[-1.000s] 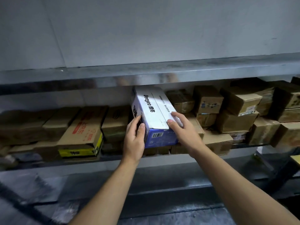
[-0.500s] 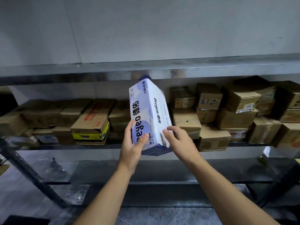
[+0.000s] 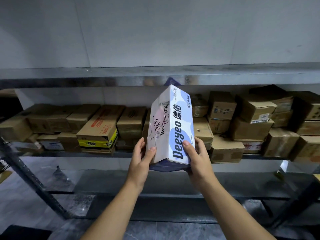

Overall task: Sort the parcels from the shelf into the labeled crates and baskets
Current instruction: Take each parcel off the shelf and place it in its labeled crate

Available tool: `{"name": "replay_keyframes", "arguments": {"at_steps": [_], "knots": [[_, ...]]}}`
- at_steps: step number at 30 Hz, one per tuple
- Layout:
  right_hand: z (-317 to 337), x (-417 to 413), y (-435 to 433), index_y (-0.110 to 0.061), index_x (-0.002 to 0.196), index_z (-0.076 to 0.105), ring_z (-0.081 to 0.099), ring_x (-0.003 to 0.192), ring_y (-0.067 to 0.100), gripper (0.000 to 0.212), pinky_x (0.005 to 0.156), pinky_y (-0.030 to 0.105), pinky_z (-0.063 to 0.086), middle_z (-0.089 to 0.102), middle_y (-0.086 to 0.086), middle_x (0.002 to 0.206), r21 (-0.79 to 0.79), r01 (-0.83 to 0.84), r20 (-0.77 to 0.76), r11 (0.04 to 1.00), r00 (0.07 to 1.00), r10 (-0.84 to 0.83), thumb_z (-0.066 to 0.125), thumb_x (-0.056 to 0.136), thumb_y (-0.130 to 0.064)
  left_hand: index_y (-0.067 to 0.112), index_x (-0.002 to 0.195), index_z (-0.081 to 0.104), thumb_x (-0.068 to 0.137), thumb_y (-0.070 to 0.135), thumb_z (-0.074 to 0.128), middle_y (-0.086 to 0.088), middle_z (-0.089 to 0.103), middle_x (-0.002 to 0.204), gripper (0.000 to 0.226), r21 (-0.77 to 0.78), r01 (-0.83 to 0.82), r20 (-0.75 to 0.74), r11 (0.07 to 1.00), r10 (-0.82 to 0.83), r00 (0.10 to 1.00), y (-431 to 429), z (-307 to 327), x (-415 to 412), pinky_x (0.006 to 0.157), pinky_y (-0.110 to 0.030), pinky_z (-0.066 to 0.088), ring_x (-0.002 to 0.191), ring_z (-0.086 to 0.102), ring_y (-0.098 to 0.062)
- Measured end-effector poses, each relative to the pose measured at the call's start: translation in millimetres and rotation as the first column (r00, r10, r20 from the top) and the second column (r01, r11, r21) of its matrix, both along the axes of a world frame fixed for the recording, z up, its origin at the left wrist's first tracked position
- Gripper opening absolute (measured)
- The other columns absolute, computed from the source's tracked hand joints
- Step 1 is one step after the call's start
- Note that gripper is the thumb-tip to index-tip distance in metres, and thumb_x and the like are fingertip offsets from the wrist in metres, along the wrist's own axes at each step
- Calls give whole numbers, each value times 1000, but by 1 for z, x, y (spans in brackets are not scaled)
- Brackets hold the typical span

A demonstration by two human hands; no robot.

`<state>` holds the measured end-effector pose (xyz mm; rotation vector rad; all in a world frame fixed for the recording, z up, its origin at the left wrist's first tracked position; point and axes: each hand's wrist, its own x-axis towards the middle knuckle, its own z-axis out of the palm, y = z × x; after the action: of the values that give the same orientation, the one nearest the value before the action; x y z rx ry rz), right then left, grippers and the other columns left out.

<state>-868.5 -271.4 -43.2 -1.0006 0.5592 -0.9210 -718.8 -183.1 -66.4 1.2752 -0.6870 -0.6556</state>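
Parcel in white and blue, a box [image 3: 170, 125] printed "Deeyeo", stands on end in mid-air in front of a metal shelf [image 3: 155, 76], gripped near its lower end by both of a person's bare hands. Left hand [image 3: 141, 163] clasps the box's left face, thumb pressed flat on that face and fingers curled behind it. Right hand [image 3: 197, 160] clamps the opposite side, thumb laid across the printed front near the brand name, fingers wrapped round the far edge. A pinkish label with dark handwriting runs up the left face above the left thumb; its text is too slanted to read. The box's dark blue bottom end shows between the two wrists. Beyond the fingertips, rows of brown cardboard boxes [image 3: 252, 125] fill the shelf level behind the parcel, stacked two high to the right of the right hand. Left of the left hand sits a carton with red print and a yellow taped band [image 3: 99, 134]. Below both forearms, a lower shelf board [image 3: 155, 186] and grey tiled floor [image 3: 26, 196] are visible.
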Motion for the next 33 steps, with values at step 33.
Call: {"name": "replay_keyframes", "arguments": {"at_steps": [33], "knots": [[-13,126,72,-49,124,41,69,104,6,57,77,28,59,62,-6,124,-376,-174,-155,910,980,123,72,78,-38,30,147,31,85,42,62,1,50,142,70,-101,-367,559,925,358,748,123,11,81,100,-39,52,130,51,-15]]}}
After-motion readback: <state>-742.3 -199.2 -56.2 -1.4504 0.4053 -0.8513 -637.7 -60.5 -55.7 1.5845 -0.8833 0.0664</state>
